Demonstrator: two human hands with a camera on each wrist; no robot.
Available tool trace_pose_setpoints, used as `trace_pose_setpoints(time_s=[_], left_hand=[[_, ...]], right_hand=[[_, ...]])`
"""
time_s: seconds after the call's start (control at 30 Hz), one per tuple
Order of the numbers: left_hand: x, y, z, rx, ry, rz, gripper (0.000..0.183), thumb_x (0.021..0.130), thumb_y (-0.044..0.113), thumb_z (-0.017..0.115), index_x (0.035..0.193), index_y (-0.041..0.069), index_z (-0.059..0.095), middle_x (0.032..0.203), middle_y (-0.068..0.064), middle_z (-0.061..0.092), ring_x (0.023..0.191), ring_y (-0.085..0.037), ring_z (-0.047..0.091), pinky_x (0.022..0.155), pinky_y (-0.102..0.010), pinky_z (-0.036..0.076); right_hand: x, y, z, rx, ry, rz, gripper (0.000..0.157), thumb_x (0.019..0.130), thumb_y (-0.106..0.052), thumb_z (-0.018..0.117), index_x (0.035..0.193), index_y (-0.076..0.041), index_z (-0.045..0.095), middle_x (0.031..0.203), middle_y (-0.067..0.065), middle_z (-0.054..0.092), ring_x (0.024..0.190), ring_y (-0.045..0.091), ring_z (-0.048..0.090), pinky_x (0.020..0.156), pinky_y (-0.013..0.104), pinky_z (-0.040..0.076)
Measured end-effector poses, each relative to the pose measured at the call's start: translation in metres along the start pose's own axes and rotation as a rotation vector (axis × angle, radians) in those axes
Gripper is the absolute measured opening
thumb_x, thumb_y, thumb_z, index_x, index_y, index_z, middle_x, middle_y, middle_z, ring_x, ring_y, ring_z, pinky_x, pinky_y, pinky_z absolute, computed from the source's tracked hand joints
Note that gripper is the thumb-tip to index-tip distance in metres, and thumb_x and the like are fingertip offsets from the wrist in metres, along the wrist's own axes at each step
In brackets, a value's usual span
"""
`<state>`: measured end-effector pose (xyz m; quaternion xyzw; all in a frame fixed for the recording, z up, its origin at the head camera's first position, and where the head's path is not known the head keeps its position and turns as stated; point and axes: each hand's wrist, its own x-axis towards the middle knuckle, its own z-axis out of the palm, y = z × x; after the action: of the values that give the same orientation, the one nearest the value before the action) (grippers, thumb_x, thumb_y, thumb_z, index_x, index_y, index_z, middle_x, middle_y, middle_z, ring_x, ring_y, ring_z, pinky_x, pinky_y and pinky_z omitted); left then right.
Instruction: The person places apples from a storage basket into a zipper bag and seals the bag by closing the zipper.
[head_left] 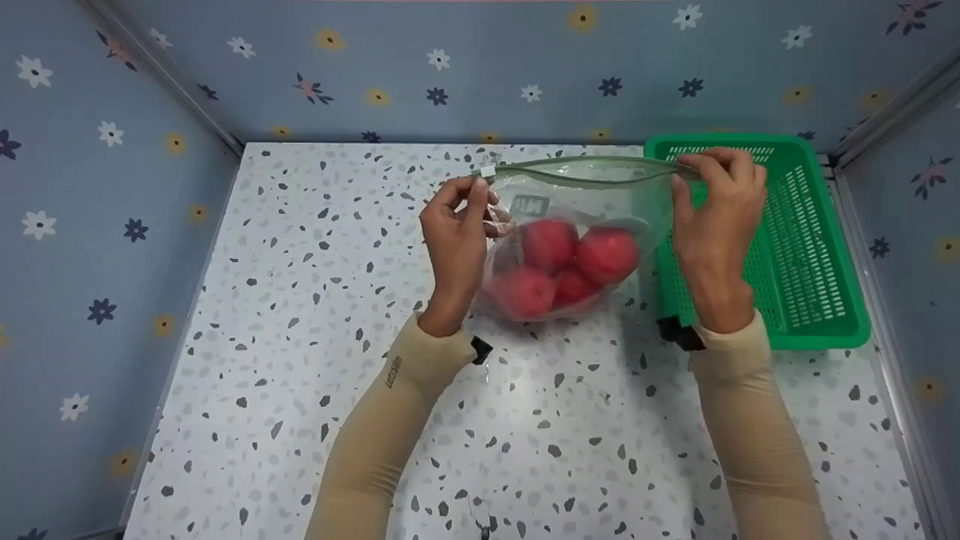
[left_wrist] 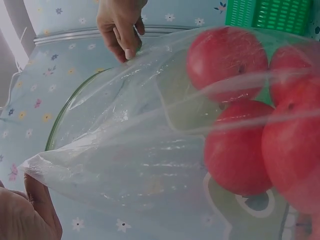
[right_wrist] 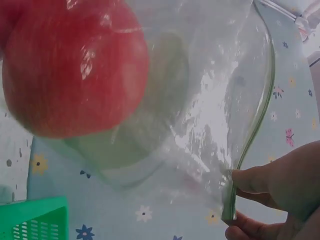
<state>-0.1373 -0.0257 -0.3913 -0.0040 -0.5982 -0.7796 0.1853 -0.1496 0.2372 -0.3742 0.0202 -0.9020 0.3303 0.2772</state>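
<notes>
A clear zipper bag [head_left: 577, 202] with a green closure strip hangs between both hands, its mouth slightly parted. Inside it lie several round red fruits [head_left: 551, 244], kind not certain, bunched at the bottom. My left hand [head_left: 459, 240] pinches the strip's left end, beside a small white slider [head_left: 488, 172]. At the other end, my right hand [head_left: 720, 217] pinches the strip between thumb and fingers, as the right wrist view shows at the bag's corner [right_wrist: 229, 202]. In the left wrist view the fruits [left_wrist: 235, 147] press against the film.
A green perforated basket [head_left: 851, 300] stands at the right of the speckled white table [head_left: 300, 300], partly behind the right hand. Flower-patterned panels [head_left: 480, 67] wall the table at the back and sides.
</notes>
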Motion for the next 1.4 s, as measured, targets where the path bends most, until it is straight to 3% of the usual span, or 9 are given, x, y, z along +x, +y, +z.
trace_pose_setpoints(time_s=[0.2,0.37,0.57,0.87,1.13,1.4], left_hand=[[-0.002,0.001,0.004,-0.025,0.017,-0.011,0.015,0.108,0.001,0.057,0.103,-0.008,0.068,0.085,-0.007,0.065,0.063,-0.013,0.067,0.055,-0.025,0.061],[-0.003,0.002,0.006,-0.014,0.024,-0.014,0.015,0.108,0.002,0.057,0.103,-0.007,0.068,0.085,-0.007,0.064,0.062,-0.013,0.067,0.054,-0.025,0.060],[-0.005,0.002,0.005,0.000,0.025,0.002,0.018,0.108,0.003,0.058,0.106,-0.012,0.067,0.087,-0.009,0.064,0.064,-0.014,0.068,0.056,-0.027,0.062],[-0.007,0.002,0.003,0.004,0.012,0.057,0.015,0.108,0.001,0.057,0.106,-0.009,0.068,0.092,-0.013,0.066,0.067,-0.014,0.070,0.055,-0.028,0.062],[-0.008,-0.001,0.001,-0.009,-0.010,0.068,0.017,0.109,0.003,0.056,0.108,-0.009,0.068,0.092,-0.012,0.065,0.069,-0.016,0.071,0.059,-0.032,0.065],[-0.008,0.001,0.002,-0.006,0.016,0.058,0.017,0.108,0.002,0.057,0.107,-0.011,0.066,0.090,-0.014,0.065,0.069,-0.016,0.072,0.059,-0.032,0.065]], right_hand=[[-0.016,-0.043,0.012,0.029,-0.007,-0.151,0.023,0.104,-0.017,0.070,0.122,-0.003,0.076,0.135,0.023,0.060,0.122,0.043,0.048,0.108,0.057,0.039],[-0.020,-0.082,0.034,0.091,-0.096,-0.284,0.023,0.102,-0.016,0.072,0.121,-0.004,0.077,0.135,0.020,0.061,0.123,0.040,0.051,0.109,0.053,0.041],[-0.013,-0.109,0.058,0.114,-0.192,-0.376,0.027,0.107,-0.024,0.066,0.125,-0.007,0.076,0.139,0.020,0.059,0.125,0.039,0.050,0.110,0.055,0.040],[-0.002,-0.123,0.071,0.124,-0.232,-0.410,0.024,0.108,-0.025,0.064,0.116,-0.009,0.080,0.135,0.016,0.062,0.123,0.037,0.051,0.107,0.054,0.040],[0.001,-0.123,0.072,0.130,-0.160,-0.453,0.019,0.105,-0.024,0.068,0.103,-0.011,0.081,0.126,0.014,0.066,0.116,0.034,0.055,0.106,0.053,0.042],[0.002,-0.119,0.069,0.094,-0.137,-0.447,0.020,0.104,-0.024,0.068,0.104,-0.010,0.082,0.123,0.013,0.068,0.117,0.034,0.055,0.109,0.053,0.040]])
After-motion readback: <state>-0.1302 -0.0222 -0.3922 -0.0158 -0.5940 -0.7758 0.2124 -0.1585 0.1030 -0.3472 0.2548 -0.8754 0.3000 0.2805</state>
